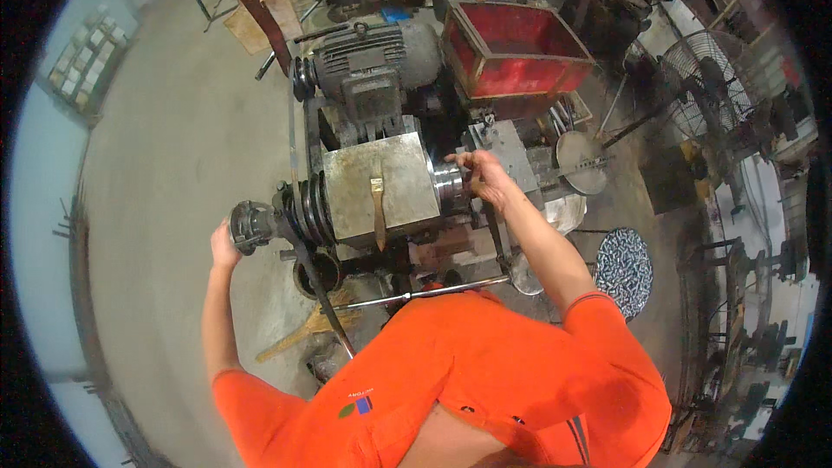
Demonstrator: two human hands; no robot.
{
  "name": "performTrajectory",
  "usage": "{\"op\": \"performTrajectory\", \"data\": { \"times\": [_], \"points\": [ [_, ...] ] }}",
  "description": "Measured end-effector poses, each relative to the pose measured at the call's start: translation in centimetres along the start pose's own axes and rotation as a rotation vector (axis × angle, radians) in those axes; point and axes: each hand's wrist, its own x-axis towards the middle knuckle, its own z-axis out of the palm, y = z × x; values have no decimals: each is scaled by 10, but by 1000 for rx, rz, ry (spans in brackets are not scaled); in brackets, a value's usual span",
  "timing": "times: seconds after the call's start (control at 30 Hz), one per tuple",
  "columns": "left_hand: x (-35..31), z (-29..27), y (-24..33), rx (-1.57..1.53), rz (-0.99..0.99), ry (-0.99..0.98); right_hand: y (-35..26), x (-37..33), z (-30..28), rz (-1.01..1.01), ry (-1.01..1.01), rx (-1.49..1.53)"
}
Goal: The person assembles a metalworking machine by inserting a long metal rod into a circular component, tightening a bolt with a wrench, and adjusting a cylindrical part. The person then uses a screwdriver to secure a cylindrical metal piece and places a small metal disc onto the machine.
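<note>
A lathe-like machine stands before me, its square metal headstock [381, 186] in the middle. My left hand [225, 245] is closed against the outer edge of a dark round metal fitting [252, 227] at the spindle's left end; some of its fingers are hidden. On the other side, my right hand [485, 178] reaches to the front of the shiny round chuck [448, 182]. Its fingers are bent together there, and whatever lies between them is too small to make out. A flat brush with a wooden handle [380, 217] lies on top of the headstock.
Behind the headstock sits a ribbed electric motor [377, 56], with a red open box [520, 48] beside it. A round tray of small metal parts [624, 273] stands at the right, below a caged fan [706, 87]. A metal bar [425, 293] crosses before my body.
</note>
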Motion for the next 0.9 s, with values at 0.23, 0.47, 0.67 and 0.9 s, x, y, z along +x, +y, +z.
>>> {"op": "performTrajectory", "data": {
  "times": [0.23,0.47,0.67,0.9],
  "points": [
    [-7,0,-15,49,5,0,-24,-33,25,278,7,-514],
    [-6,-5,-3,25,-85,-19,-15,-13,7,281,-52,-288],
    [-3,-2,3,13,-39,-23,3,-7,-2,2,30,-232],
    [-3,16,-33,90,-13,57,-17,-11,7,312,-58,-487]
  ]
}}
